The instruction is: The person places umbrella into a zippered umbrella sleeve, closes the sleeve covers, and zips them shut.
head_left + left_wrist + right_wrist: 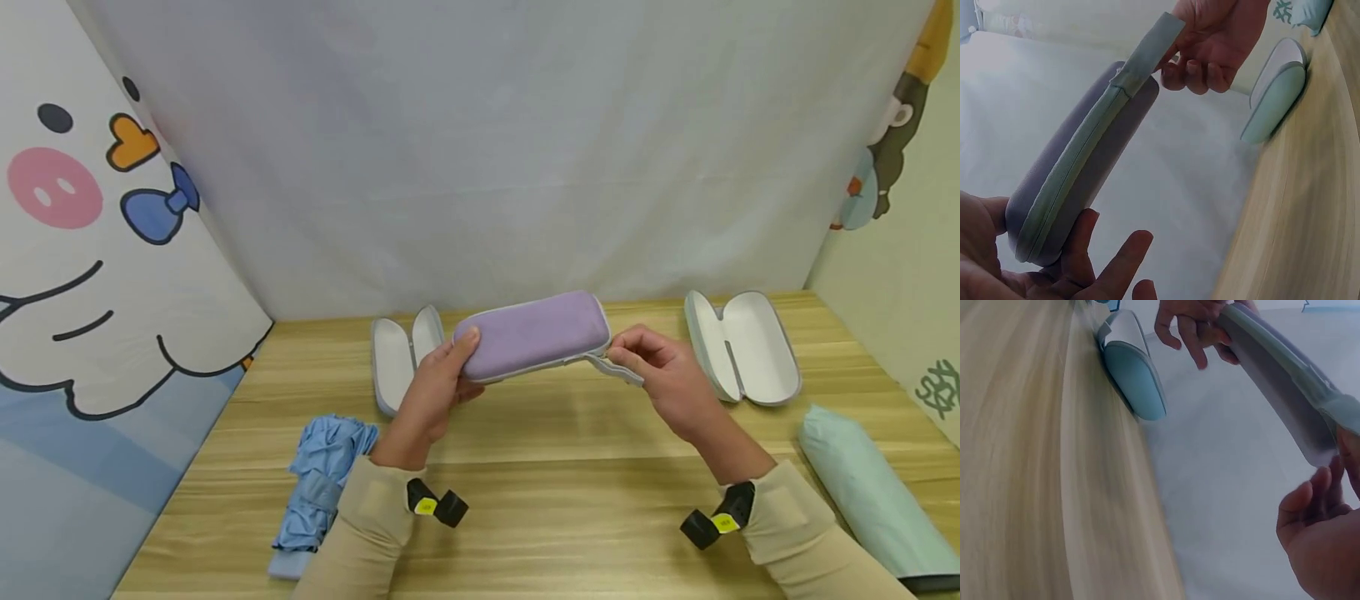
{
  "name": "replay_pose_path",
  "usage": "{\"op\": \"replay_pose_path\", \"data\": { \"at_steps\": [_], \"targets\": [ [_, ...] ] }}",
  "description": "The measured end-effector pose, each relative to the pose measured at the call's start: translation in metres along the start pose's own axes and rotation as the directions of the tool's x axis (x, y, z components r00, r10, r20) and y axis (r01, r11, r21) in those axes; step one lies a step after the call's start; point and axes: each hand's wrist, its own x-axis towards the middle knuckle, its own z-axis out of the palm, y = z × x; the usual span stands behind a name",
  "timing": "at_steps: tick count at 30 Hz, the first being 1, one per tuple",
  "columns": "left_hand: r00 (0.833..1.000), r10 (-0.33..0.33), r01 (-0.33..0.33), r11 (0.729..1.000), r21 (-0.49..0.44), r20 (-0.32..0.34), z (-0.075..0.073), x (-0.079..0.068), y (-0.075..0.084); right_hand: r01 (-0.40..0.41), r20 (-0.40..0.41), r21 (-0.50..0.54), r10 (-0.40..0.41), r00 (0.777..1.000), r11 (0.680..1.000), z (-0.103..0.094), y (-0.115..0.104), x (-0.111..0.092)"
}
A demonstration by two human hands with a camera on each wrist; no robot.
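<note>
A purple zip-up glasses case (536, 333) with light grey edging is held up above the table, its right end slightly higher. My left hand (442, 375) grips its left end, thumb on the upper face and fingers below. At the right end, my right hand (660, 371) pinches the small zipper pull, mostly hidden by the fingertips. A short grey strap (618, 369) hangs from that corner, beside the right thumb. In the left wrist view, the zipper seam (1072, 165) runs along the case's side and looks closed.
An open glasses case (393, 362) with white lining stands behind my left hand. Another open case (761, 350) stands at the right rear. A crumpled blue folded umbrella (321, 475) lies left, a pale green rolled umbrella (873, 492) right. A hanging white cloth (525, 167) backs the wooden table (540, 517).
</note>
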Motion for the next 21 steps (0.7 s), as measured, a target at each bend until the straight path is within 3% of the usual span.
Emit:
{"op": "replay_pose_path", "data": {
  "at_steps": [4, 12, 16, 21],
  "targets": [
    [1.000, 0.003, -0.003, 1.000, -0.018, -0.003, 0.003, -0.001, 0.001, 0.020, -0.082, 0.066, -0.015, 0.997, 0.998, 0.009, 0.000, -0.002],
    [1.000, 0.008, -0.008, 1.000, -0.018, 0.003, 0.005, -0.003, 0.001, 0.030, -0.221, 0.053, -0.017, 0.975, 0.998, 0.020, 0.007, -0.005],
    [1.000, 0.012, -0.013, 1.000, 0.003, 0.014, 0.006, -0.002, -0.001, -0.013, -0.195, 0.069, 0.026, 0.981, 0.998, 0.017, 0.009, -0.006],
    [1.000, 0.003, -0.004, 0.998, 0.059, 0.023, 0.007, 0.000, -0.004, -0.150, -0.071, 0.166, 0.163, 0.984, 0.975, 0.010, 0.008, -0.007]
  ]
}}
